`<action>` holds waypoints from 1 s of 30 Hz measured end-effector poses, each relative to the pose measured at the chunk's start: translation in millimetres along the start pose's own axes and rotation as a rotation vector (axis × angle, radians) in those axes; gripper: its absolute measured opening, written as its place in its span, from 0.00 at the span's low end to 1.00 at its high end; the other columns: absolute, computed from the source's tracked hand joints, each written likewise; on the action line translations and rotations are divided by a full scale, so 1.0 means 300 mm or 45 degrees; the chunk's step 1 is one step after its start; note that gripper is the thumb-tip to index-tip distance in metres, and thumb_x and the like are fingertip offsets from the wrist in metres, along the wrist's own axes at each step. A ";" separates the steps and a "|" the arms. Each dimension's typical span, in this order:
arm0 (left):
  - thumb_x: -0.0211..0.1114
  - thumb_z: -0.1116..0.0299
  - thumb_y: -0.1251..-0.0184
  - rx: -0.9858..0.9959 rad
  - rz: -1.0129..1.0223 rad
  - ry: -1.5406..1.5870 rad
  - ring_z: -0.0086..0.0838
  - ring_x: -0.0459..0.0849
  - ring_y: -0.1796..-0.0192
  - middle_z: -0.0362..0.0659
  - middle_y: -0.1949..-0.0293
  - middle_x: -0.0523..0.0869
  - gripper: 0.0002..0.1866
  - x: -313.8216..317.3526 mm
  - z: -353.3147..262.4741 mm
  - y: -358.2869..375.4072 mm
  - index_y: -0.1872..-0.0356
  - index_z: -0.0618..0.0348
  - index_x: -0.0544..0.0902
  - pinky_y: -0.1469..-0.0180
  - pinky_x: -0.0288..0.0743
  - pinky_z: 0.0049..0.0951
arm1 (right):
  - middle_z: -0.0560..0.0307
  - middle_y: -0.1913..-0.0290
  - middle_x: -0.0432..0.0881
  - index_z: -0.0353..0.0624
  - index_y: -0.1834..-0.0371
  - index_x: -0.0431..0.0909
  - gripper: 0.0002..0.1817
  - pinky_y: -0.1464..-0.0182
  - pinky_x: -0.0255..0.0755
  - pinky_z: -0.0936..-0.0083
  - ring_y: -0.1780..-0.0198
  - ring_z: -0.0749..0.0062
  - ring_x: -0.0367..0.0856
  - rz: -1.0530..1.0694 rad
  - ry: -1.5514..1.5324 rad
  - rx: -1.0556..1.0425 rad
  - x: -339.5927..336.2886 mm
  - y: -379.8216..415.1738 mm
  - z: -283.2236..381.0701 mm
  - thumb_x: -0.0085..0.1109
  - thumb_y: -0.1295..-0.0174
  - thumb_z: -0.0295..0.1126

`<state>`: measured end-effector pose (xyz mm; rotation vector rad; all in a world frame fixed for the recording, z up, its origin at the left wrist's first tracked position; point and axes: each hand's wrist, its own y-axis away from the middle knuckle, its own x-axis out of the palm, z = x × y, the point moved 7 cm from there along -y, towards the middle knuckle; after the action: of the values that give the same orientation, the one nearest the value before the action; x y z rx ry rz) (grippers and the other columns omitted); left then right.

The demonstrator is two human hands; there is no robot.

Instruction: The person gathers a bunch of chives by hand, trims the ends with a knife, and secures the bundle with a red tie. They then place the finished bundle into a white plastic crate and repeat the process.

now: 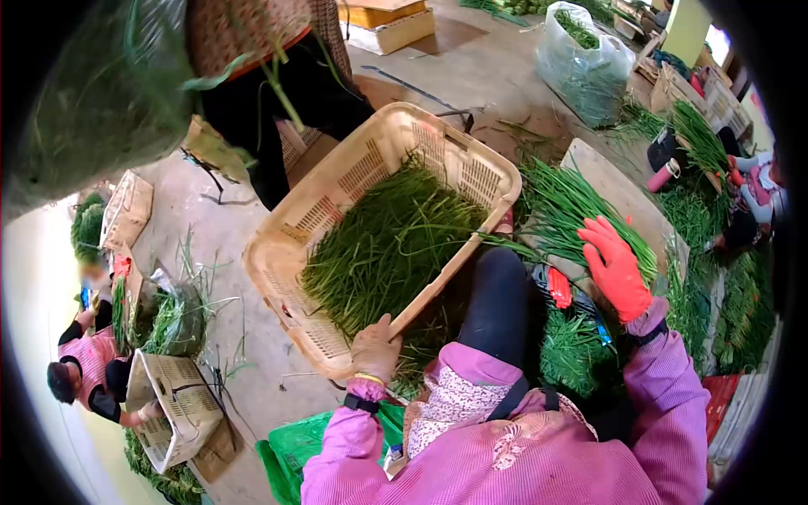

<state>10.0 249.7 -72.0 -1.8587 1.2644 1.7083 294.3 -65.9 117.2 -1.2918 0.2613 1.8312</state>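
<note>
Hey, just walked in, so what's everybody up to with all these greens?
The person's left hand holds the near rim of a plastic crate partly filled with loose greens. Their red-gloved right hand is open, beside long green stalks lying on a board; whether it touches them is unclear. Someone stands beyond the crate, and at far left a co-worker has a hand at another crate.

At ten o'clock a blurred bag (101,126) is cut off; at eleven, a standing person's (244,34) head; greens (396,244) hide most of the basket's (362,178) floor.
</note>
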 end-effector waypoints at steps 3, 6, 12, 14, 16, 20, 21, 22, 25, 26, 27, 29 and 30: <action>0.64 0.58 0.37 0.057 -0.031 0.136 0.48 0.83 0.52 0.52 0.57 0.86 0.26 0.011 0.002 -0.001 0.38 0.54 0.75 0.47 0.75 0.46 | 0.44 0.40 0.80 0.39 0.47 0.81 0.14 0.32 0.66 0.62 0.31 0.50 0.71 0.049 -0.020 -0.135 0.084 -0.080 0.004 0.58 0.35 0.27; 0.64 0.59 0.35 0.046 0.069 0.175 0.52 0.84 0.54 0.54 0.60 0.86 0.26 -0.035 -0.007 0.014 0.36 0.52 0.73 0.50 0.76 0.48 | 0.44 0.41 0.80 0.39 0.47 0.81 0.14 0.32 0.67 0.61 0.31 0.49 0.71 0.128 -0.047 -0.173 0.196 -0.195 0.003 0.59 0.35 0.27; 0.63 0.52 0.30 -0.044 0.445 0.643 0.41 0.84 0.45 0.56 0.47 0.85 0.30 -0.007 0.102 -0.022 0.33 0.59 0.73 0.43 0.76 0.35 | 0.49 0.37 0.78 0.42 0.44 0.80 0.18 0.30 0.63 0.60 0.28 0.53 0.66 0.397 -0.046 -0.183 0.500 -0.404 -0.007 0.56 0.31 0.39; 0.66 0.54 0.33 -0.159 0.416 0.536 0.44 0.81 0.39 0.57 0.42 0.82 0.32 -0.080 0.157 -0.068 0.33 0.62 0.72 0.38 0.73 0.33 | 0.49 0.37 0.77 0.43 0.42 0.80 0.20 0.28 0.60 0.61 0.27 0.54 0.65 0.364 0.116 -0.380 0.601 -0.428 -0.008 0.57 0.32 0.42; 0.72 0.53 0.40 -0.212 0.331 0.303 0.48 0.77 0.36 0.57 0.37 0.78 0.42 -0.085 0.278 -0.152 0.28 0.62 0.64 0.34 0.70 0.36 | 0.50 0.35 0.76 0.44 0.41 0.79 0.22 0.24 0.53 0.60 0.25 0.55 0.61 0.460 0.148 -0.372 0.689 -0.435 -0.029 0.54 0.31 0.46; 0.75 0.50 0.47 -0.388 0.322 0.018 0.51 0.64 0.27 0.60 0.27 0.63 0.55 -0.096 0.411 -0.302 0.25 0.64 0.52 0.27 0.60 0.40 | 0.54 0.33 0.75 0.46 0.40 0.79 0.24 0.22 0.39 0.53 0.23 0.53 0.56 0.529 0.281 -0.428 0.791 -0.435 -0.043 0.47 0.28 0.49; 0.78 0.49 0.52 -0.378 0.275 -0.057 0.52 0.58 0.25 0.60 0.25 0.57 0.60 -0.094 0.425 -0.345 0.24 0.65 0.49 0.25 0.55 0.42 | 0.54 0.33 0.75 0.47 0.39 0.79 0.24 0.22 0.40 0.51 0.24 0.53 0.57 0.530 0.266 -0.405 0.797 -0.436 -0.037 0.47 0.28 0.49; 0.80 0.48 0.57 -0.366 0.229 -0.131 0.54 0.52 0.23 0.59 0.23 0.51 0.65 -0.083 0.442 -0.384 0.24 0.65 0.46 0.23 0.50 0.44 | 0.55 0.34 0.75 0.47 0.39 0.79 0.23 0.23 0.40 0.50 0.25 0.53 0.58 0.532 0.254 -0.381 0.798 -0.435 -0.029 0.48 0.29 0.48; 0.82 0.47 0.63 -0.342 0.218 -0.210 0.53 0.46 0.21 0.58 0.23 0.48 0.70 0.002 0.437 -0.493 0.23 0.62 0.43 0.23 0.44 0.50 | 0.57 0.36 0.78 0.49 0.42 0.80 0.19 0.23 0.43 0.50 0.26 0.55 0.62 0.467 0.246 -0.399 0.786 -0.435 -0.017 0.50 0.30 0.44; 0.82 0.47 0.63 -0.346 0.238 -0.267 0.52 0.45 0.21 0.57 0.22 0.47 0.70 0.024 0.417 -0.524 0.23 0.62 0.43 0.22 0.42 0.50 | 0.57 0.36 0.78 0.49 0.43 0.80 0.19 0.23 0.43 0.50 0.27 0.55 0.63 0.473 0.251 -0.394 0.784 -0.434 -0.010 0.51 0.30 0.44; 0.83 0.46 0.64 -0.383 0.318 -0.327 0.51 0.44 0.21 0.56 0.22 0.45 0.72 0.044 0.417 -0.557 0.22 0.59 0.41 0.22 0.40 0.50 | 0.58 0.37 0.78 0.49 0.43 0.80 0.19 0.23 0.44 0.50 0.28 0.56 0.65 0.460 0.243 -0.405 0.780 -0.433 -0.011 0.51 0.31 0.44; 0.82 0.45 0.64 -0.414 0.368 -0.464 0.50 0.42 0.20 0.54 0.21 0.44 0.72 0.079 0.451 -0.620 0.22 0.58 0.41 0.21 0.37 0.49 | 0.58 0.37 0.78 0.49 0.43 0.80 0.19 0.23 0.44 0.51 0.29 0.56 0.66 0.455 0.247 -0.392 0.779 -0.436 -0.017 0.51 0.31 0.44; 0.82 0.45 0.64 -0.425 0.374 -0.494 0.50 0.42 0.20 0.54 0.21 0.44 0.72 0.089 0.470 -0.641 0.22 0.57 0.41 0.21 0.36 0.48 | 0.58 0.37 0.79 0.50 0.43 0.80 0.19 0.23 0.45 0.51 0.29 0.56 0.67 0.458 0.228 -0.395 0.784 -0.435 -0.015 0.51 0.31 0.44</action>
<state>64.4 450.4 -191.9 -1.4367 1.1888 2.4211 370.6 133.5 -46.5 -1.7168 0.3325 2.1193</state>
